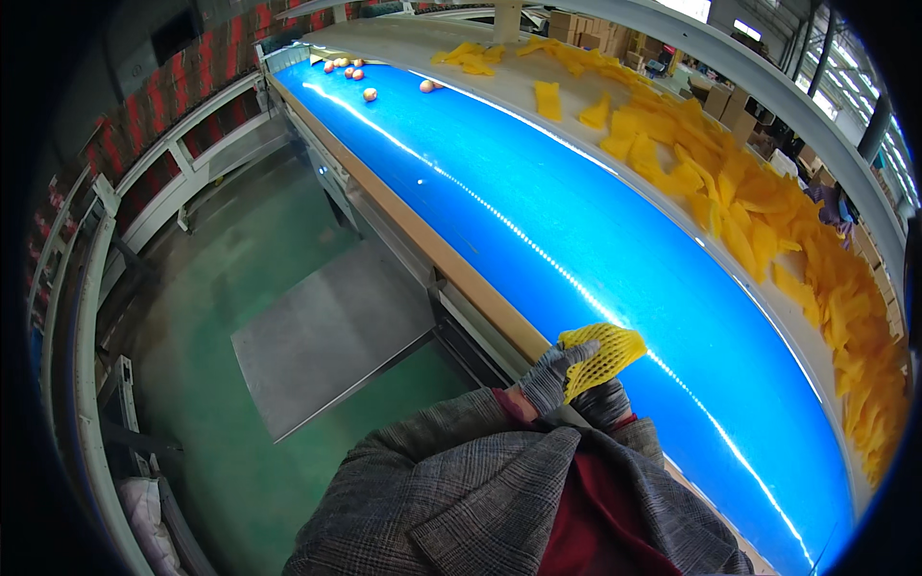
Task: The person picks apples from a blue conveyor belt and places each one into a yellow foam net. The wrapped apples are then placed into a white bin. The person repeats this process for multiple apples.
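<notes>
A yellow foam net sleeve (602,357) is held between my two hands, close to my body above the near edge of the blue belt (562,237). My left hand (553,374), in a grey knitted glove, pinches the sleeve's left side with the thumb on top. My right hand (603,403), gloved too, lies beneath the sleeve and is partly hidden by it. Whether anything is inside the sleeve cannot be told. At the belt's far end lie several apples (369,94), well away from my hands.
Many yellow foam net sleeves (727,194) lie heaped along the grey shelf (403,32) beyond the belt. A brown edge strip (432,245) borders the belt's near side. A metal plate (335,335) juts out at left, over the green floor. Cardboard boxes (576,29) stand farther back.
</notes>
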The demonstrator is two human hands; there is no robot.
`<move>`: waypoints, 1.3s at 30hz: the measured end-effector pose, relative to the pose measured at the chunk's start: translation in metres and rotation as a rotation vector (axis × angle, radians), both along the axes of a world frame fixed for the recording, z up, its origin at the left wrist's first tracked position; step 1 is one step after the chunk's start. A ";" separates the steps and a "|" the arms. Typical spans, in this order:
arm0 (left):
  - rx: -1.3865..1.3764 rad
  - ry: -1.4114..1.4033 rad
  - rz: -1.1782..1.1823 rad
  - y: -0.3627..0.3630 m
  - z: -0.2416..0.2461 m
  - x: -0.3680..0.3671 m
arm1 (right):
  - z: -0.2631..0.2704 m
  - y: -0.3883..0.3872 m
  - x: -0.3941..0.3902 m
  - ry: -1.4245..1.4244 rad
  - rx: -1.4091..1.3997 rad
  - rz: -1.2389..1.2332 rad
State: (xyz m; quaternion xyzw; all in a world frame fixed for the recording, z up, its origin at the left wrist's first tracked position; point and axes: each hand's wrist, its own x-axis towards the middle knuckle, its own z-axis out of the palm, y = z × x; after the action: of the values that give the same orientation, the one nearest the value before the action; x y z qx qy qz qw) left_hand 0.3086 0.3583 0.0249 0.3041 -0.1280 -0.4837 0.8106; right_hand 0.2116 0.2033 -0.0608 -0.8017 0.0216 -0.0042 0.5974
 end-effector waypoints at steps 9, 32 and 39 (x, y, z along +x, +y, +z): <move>-0.062 -0.007 -0.126 0.017 0.002 0.023 | 0.022 0.006 0.015 -0.078 -0.817 0.037; 0.207 0.100 -0.167 -0.009 -0.051 0.013 | -0.007 -0.021 0.001 -0.133 1.466 -0.333; 0.361 0.053 -0.180 -0.028 -0.029 0.008 | -0.032 -0.031 0.004 -0.306 1.669 0.109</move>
State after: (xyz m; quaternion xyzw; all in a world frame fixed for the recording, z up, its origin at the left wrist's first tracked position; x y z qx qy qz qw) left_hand 0.3169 0.3305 -0.0044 0.4190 -0.0446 -0.5769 0.6997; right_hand 0.2154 0.1725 -0.0923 -0.0887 -0.1018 -0.0665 0.9886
